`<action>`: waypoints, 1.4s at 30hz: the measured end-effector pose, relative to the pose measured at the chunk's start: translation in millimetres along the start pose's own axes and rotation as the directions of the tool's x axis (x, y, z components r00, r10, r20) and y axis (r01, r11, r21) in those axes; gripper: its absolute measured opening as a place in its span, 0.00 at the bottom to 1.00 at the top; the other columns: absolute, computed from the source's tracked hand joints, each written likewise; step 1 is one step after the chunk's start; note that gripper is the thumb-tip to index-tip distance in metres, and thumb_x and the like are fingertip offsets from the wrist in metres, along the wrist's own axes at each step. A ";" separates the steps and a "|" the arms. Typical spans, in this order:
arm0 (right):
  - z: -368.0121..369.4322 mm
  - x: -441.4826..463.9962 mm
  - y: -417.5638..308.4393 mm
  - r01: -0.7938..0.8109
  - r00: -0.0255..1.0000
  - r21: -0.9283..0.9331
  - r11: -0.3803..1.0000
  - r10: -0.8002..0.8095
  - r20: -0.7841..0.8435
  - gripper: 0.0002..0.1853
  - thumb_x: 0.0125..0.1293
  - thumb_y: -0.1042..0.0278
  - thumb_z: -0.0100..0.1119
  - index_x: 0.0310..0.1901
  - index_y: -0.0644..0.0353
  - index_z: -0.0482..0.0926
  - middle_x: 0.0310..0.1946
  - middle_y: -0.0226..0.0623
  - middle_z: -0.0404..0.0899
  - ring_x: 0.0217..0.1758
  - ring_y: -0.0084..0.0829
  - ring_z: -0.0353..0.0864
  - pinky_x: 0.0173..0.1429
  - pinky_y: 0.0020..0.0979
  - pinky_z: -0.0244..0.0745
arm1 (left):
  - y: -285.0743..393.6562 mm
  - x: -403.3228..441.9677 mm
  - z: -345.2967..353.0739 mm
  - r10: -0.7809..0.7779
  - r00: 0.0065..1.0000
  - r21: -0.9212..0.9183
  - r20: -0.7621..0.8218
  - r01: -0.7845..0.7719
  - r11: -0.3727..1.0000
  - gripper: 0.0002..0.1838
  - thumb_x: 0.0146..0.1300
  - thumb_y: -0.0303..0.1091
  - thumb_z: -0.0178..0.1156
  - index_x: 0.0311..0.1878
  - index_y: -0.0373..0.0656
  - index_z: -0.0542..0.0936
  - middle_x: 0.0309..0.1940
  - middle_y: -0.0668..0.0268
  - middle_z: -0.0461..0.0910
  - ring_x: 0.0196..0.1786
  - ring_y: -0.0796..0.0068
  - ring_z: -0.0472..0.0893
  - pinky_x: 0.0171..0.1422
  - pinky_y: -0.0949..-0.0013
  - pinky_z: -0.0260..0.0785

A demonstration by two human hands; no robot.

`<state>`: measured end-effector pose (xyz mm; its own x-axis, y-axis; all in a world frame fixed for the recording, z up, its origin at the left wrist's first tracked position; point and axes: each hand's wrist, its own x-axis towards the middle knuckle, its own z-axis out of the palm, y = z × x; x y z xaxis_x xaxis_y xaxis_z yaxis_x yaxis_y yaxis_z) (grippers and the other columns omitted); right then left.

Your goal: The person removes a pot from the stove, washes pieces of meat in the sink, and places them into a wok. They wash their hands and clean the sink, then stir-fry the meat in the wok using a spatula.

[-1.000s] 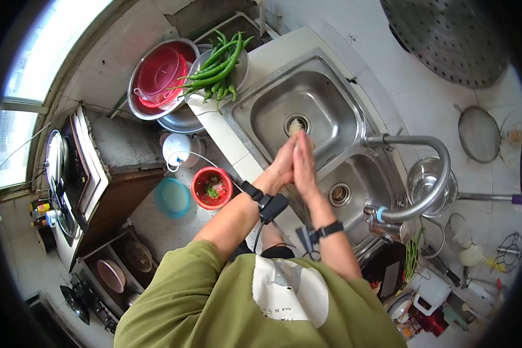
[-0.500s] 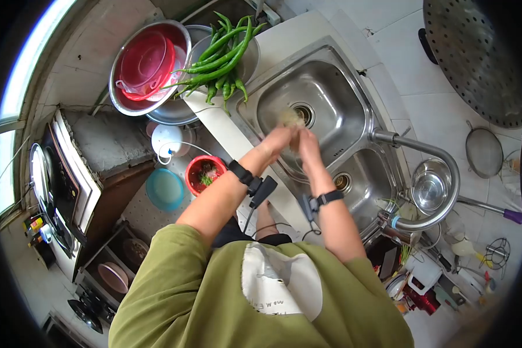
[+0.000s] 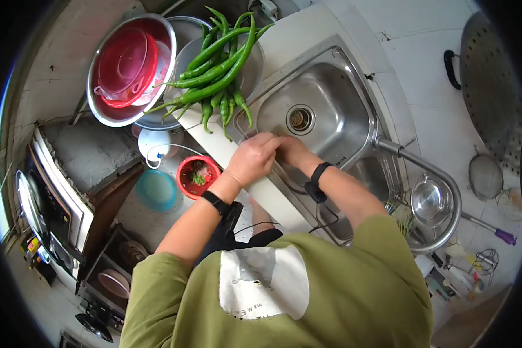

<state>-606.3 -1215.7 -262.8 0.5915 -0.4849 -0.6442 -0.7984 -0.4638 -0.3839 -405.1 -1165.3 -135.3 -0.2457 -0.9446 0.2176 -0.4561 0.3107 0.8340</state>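
My left hand (image 3: 254, 155) has its fingers curled together over the near-left edge of the steel sink (image 3: 342, 95). Touching it from the right is my right hand (image 3: 291, 152), also closed, its fingertips partly hidden behind the left one. What they hold, if anything, is too hidden to tell. The round drain (image 3: 300, 119) lies just beyond them. Long green peppers (image 3: 217, 72) rest on a metal bowl beyond my left hand.
A curved faucet (image 3: 441, 168) arches at the right. Red basins (image 3: 124, 66) sit in a metal bowl at upper left. Below are a red bucket (image 3: 182, 174) with food scraps and a blue basin (image 3: 156, 190). A perforated metal lid (image 3: 496, 87) hangs at upper right.
My hands, earlier pressed palm to palm and then lowered over the sink, have moved left to its edge and closed together. The pale clump by the drain is gone from view. The view has shifted.
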 end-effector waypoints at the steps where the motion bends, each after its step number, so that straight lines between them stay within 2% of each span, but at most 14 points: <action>1: -9.3 12.9 -4.9 -0.042 0.986 0.001 0.999 0.041 -0.160 0.16 0.73 0.61 0.54 0.57 0.55 0.83 0.52 0.53 0.84 0.55 0.52 0.85 0.59 0.48 0.81 | -3.7 1.8 2.2 -0.012 1.000 -0.008 -0.008 0.011 1.000 0.19 0.57 0.18 0.60 0.53 0.40 0.82 0.38 0.57 0.80 0.41 0.50 0.82 0.46 0.55 0.78; 6: -35.5 78.1 64.9 -0.309 0.842 -0.140 0.941 0.202 -0.501 0.11 0.71 0.69 0.55 0.50 0.56 0.83 0.42 0.46 0.87 0.51 0.46 0.87 0.52 0.50 0.83 | -8.2 3.4 -2.4 0.016 1.000 -0.011 0.020 -0.016 1.000 0.20 0.56 0.19 0.61 0.53 0.39 0.82 0.39 0.57 0.80 0.42 0.52 0.82 0.45 0.55 0.78; 8: -71.1 51.1 123.5 -0.477 0.797 0.078 0.876 0.468 -0.380 0.13 0.74 0.69 0.51 0.54 0.57 0.81 0.48 0.52 0.85 0.54 0.51 0.86 0.56 0.50 0.82 | -4.6 3.8 -3.4 0.009 0.999 0.005 0.047 -0.010 1.000 0.20 0.54 0.20 0.61 0.53 0.38 0.82 0.39 0.57 0.79 0.43 0.53 0.82 0.47 0.56 0.79; 12: -8.7 -19.4 134.4 -0.475 0.838 0.177 0.862 0.505 -0.207 0.18 0.65 0.66 0.62 0.57 0.54 0.78 0.57 0.53 0.79 0.54 0.54 0.83 0.56 0.50 0.81 | -5.3 5.9 -5.4 -0.007 0.999 -0.021 0.048 0.008 1.000 0.20 0.54 0.20 0.61 0.52 0.38 0.82 0.39 0.57 0.80 0.43 0.53 0.82 0.47 0.56 0.79; 14: 57.5 -18.1 99.1 -0.240 0.955 -0.085 0.967 0.219 -0.199 0.16 0.71 0.67 0.54 0.60 0.52 0.76 0.59 0.55 0.76 0.59 0.58 0.82 0.62 0.52 0.80 | -7.0 3.8 -4.6 0.008 0.999 -0.029 0.035 -0.007 1.000 0.19 0.54 0.20 0.62 0.51 0.38 0.81 0.40 0.58 0.80 0.44 0.54 0.82 0.48 0.56 0.79; 16: 28.2 5.6 21.3 -0.081 0.971 0.045 0.996 0.089 -0.221 0.18 0.71 0.69 0.53 0.61 0.55 0.76 0.60 0.54 0.78 0.55 0.56 0.85 0.59 0.51 0.82 | -8.5 4.1 -3.6 0.008 1.000 -0.040 0.018 -0.007 0.999 0.21 0.53 0.19 0.61 0.52 0.39 0.82 0.40 0.57 0.80 0.43 0.54 0.82 0.47 0.56 0.79; 20: -47.3 79.1 76.9 -0.243 0.962 -0.243 0.939 0.200 -0.188 0.13 0.70 0.63 0.59 0.53 0.54 0.82 0.49 0.52 0.85 0.46 0.51 0.89 0.47 0.47 0.85 | -9.2 3.6 -2.8 0.002 0.999 -0.049 0.051 0.000 0.999 0.22 0.52 0.17 0.60 0.53 0.39 0.83 0.41 0.57 0.81 0.43 0.54 0.83 0.47 0.56 0.79; 23: -81.6 4.0 127.9 -0.339 0.841 0.073 0.938 0.337 -0.423 0.14 0.70 0.62 0.60 0.52 0.57 0.82 0.45 0.49 0.88 0.47 0.50 0.89 0.48 0.49 0.84 | -7.6 3.5 -3.1 -0.007 0.998 -0.028 0.064 0.009 1.000 0.22 0.51 0.17 0.60 0.53 0.38 0.82 0.42 0.57 0.81 0.44 0.53 0.83 0.49 0.56 0.79; 24: -53.7 -17.8 151.2 -0.449 0.884 0.005 0.893 0.445 -0.145 0.14 0.70 0.61 0.60 0.53 0.55 0.83 0.49 0.49 0.86 0.51 0.49 0.88 0.54 0.48 0.84 | -8.1 4.7 -4.5 0.004 0.998 -0.035 0.062 -0.002 0.999 0.22 0.51 0.17 0.60 0.53 0.38 0.82 0.42 0.57 0.81 0.44 0.53 0.83 0.49 0.56 0.79; 25: 59.3 -20.1 226.3 -0.241 0.968 -0.531 0.812 0.163 -0.189 0.15 0.71 0.61 0.58 0.54 0.54 0.83 0.55 0.50 0.84 0.57 0.46 0.86 0.61 0.45 0.82 | -7.4 4.5 -4.0 -0.002 0.998 -0.033 0.063 0.004 0.999 0.22 0.51 0.17 0.60 0.53 0.38 0.82 0.42 0.57 0.81 0.44 0.53 0.83 0.48 0.56 0.79; 30: -29.4 54.7 10.4 -0.173 0.982 -0.191 0.966 0.154 -0.110 0.14 0.68 0.64 0.59 0.53 0.54 0.84 0.56 0.49 0.83 0.54 0.50 0.87 0.56 0.47 0.83 | -9.6 5.6 -4.1 -0.007 1.000 -0.039 0.024 0.008 0.999 0.22 0.51 0.17 0.60 0.52 0.38 0.82 0.42 0.57 0.81 0.45 0.53 0.82 0.49 0.56 0.79; 34: -64.6 45.1 82.3 -0.280 0.957 -0.068 0.958 0.273 -0.103 0.14 0.67 0.62 0.63 0.51 0.56 0.84 0.51 0.50 0.85 0.50 0.53 0.88 0.51 0.49 0.83 | -5.6 3.1 1.5 -0.011 0.998 -0.038 0.058 0.013 0.999 0.21 0.51 0.17 0.60 0.51 0.38 0.82 0.42 0.57 0.81 0.45 0.53 0.83 0.48 0.56 0.79; 37: -12.5 -3.5 93.4 -0.263 0.878 0.038 0.964 0.256 -0.404 0.20 0.70 0.54 0.64 0.55 0.59 0.83 0.47 0.47 0.87 0.52 0.46 0.89 0.51 0.47 0.85 | -5.5 2.5 -3.2 0.002 1.000 -0.032 0.027 -0.001 0.999 0.21 0.50 0.17 0.61 0.50 0.37 0.82 0.42 0.57 0.81 0.44 0.53 0.83 0.48 0.57 0.79; 42: -26.6 -4.0 27.8 -0.352 0.932 -0.023 0.936 0.348 -0.100 0.18 0.71 0.50 0.60 0.43 0.56 0.88 0.40 0.49 0.88 0.49 0.49 0.89 0.53 0.52 0.82 | -11.9 7.2 -4.8 0.006 1.000 -0.049 0.017 -0.005 0.999 0.21 0.51 0.17 0.61 0.51 0.37 0.82 0.42 0.57 0.81 0.44 0.53 0.83 0.47 0.56 0.80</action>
<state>-627.8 -1246.4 -253.4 0.2849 -0.6877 -0.6678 -0.9526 -0.2806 -0.1174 -397.3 -1176.4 -141.3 -0.2626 -0.9409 0.2140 -0.4120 0.3099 0.8569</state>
